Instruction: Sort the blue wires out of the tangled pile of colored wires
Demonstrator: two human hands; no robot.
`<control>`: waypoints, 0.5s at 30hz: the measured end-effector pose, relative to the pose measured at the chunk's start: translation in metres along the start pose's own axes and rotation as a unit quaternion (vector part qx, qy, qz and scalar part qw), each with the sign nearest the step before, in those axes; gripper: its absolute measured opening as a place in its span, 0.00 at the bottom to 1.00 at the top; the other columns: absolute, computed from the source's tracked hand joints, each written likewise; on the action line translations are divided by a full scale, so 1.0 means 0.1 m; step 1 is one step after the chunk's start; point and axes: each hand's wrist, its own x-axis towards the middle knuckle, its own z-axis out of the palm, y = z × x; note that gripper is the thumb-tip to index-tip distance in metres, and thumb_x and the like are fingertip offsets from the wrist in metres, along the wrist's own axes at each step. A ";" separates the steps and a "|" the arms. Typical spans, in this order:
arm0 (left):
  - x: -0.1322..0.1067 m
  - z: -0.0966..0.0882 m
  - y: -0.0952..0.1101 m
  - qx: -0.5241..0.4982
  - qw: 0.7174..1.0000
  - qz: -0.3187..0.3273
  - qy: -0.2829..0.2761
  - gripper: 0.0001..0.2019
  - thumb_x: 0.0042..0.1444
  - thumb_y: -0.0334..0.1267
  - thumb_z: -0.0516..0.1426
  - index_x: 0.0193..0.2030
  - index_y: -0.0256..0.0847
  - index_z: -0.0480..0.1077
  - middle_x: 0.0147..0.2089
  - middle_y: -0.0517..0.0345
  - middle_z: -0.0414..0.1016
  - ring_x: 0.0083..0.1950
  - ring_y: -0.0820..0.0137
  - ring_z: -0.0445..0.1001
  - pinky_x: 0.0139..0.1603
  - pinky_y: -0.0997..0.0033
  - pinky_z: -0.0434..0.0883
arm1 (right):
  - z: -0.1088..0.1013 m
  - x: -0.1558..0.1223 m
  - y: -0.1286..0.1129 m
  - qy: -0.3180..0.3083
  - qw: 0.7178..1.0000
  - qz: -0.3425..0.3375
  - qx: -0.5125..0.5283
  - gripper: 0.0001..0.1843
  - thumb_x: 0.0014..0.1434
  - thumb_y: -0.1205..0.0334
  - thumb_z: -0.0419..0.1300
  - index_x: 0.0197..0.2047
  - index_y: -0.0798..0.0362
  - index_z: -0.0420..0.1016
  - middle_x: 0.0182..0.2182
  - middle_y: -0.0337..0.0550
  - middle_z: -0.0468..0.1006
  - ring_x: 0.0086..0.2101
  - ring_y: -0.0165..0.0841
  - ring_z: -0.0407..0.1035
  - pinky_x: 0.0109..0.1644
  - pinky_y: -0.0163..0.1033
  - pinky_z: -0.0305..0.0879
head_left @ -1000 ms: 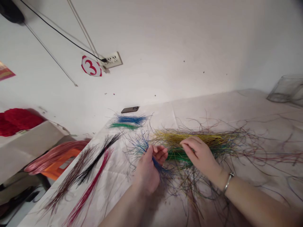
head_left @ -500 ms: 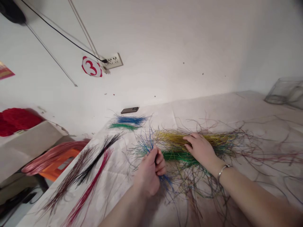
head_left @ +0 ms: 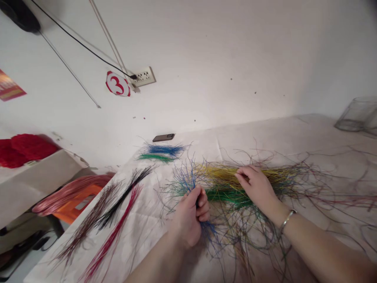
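Observation:
My left hand (head_left: 193,216) is wrapped round a bundle of thin blue wires (head_left: 188,179), whose ends fan out above and below the fist. Over the long yellow wires (head_left: 222,176), my right hand (head_left: 256,184) has its thumb and fingertips pinched together. Whatever is in that pinch, if anything, is too fine to make out. Green wires (head_left: 226,196) lie just below the yellow ones, partly behind my left hand. Loose, tangled wires (head_left: 247,232) of mixed colours spread below and to the right of my hands.
Black wires (head_left: 126,196), red wires (head_left: 118,232) and brown wires (head_left: 88,224) lie at the left of the white-covered table (head_left: 153,251). Small blue and green bundles (head_left: 156,158) and a phone (head_left: 163,137) lie farther back. A glass container (head_left: 352,116) stands at the far right.
My right hand's fingers, spread over the yellow wires before, have drawn together into a pinch. My left hand keeps its hold on the blue wires. The whole view has shifted slightly.

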 end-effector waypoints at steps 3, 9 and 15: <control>-0.01 0.01 0.01 0.002 1.000 -0.003 0.002 0.13 0.53 0.42 0.59 0.29 0.38 0.60 0.22 0.69 0.50 0.18 0.84 0.44 0.18 0.80 0.42 | -0.02 -0.02 -0.09 0.018 0.999 -0.017 0.037 0.07 0.61 0.62 0.52 0.33 0.51 0.69 0.31 0.44 0.72 0.35 0.37 0.66 0.40 0.41 0.64; -0.02 0.02 0.01 0.007 1.000 0.000 -0.003 0.16 0.52 0.42 0.61 0.27 0.38 0.57 0.22 0.69 0.50 0.18 0.84 0.43 0.18 0.80 0.42 | -0.08 -0.10 -0.28 0.022 0.995 -0.057 0.080 0.06 0.62 0.63 0.52 0.35 0.51 0.69 0.32 0.43 0.74 0.34 0.35 0.68 0.40 0.40 0.64; -0.03 0.05 -0.02 0.054 0.999 0.000 0.008 0.14 0.50 0.40 0.63 0.41 0.36 0.67 0.22 0.70 0.48 0.19 0.83 0.43 0.18 0.81 0.43 | -0.12 -0.16 -0.43 -0.050 0.989 -0.110 0.085 0.08 0.64 0.64 0.50 0.37 0.52 0.70 0.32 0.42 0.76 0.33 0.32 0.69 0.39 0.38 0.64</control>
